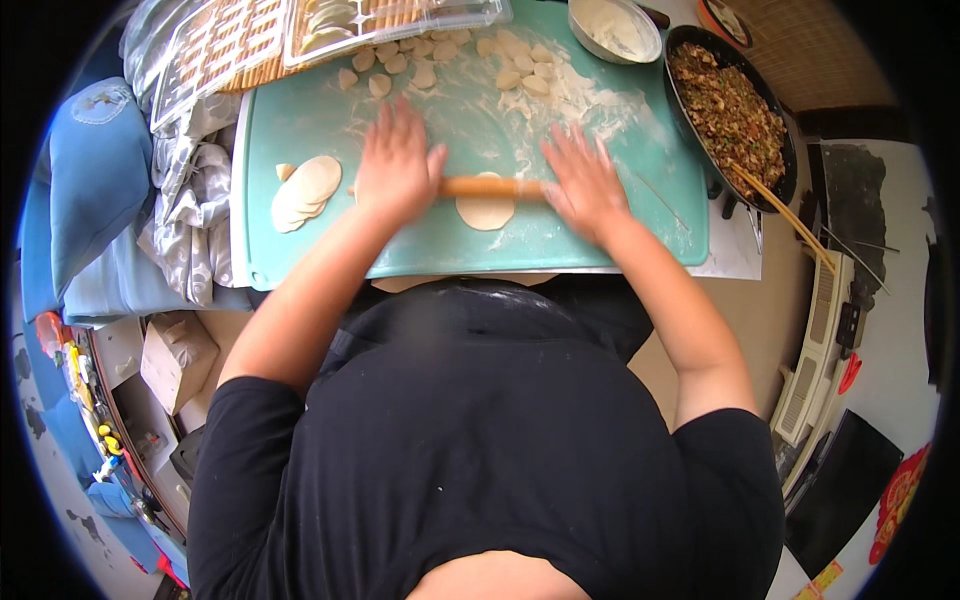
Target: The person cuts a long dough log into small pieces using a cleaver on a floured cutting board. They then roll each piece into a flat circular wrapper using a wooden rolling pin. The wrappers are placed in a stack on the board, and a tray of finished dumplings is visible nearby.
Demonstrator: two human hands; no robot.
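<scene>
A wooden rolling pin [492, 188], smeared by motion, lies across a round dough wrapper [485, 212] on the floured green board [340, 120]. My left hand [395, 165] rests palm down over the pin's left end, fingers stretched forward. Over its right end, my right hand [585, 180] lies likewise flat, with fingers apart; both hands are slightly blurred. Left of my left hand sits a small overlapping pile of rolled wrappers [308, 192], with one small dough piece [285, 171] beside it. Several small dough pieces [515, 62] lie among loose flour at the board's far side.
A pan of chopped filling [730, 110] with chopsticks [790, 212] across its rim stands at the right. Behind the board are a bowl of flour [615, 30] and a clear compartment tray [240, 50] holding a few dumplings. Blue and grey cloth [190, 200] borders the left.
</scene>
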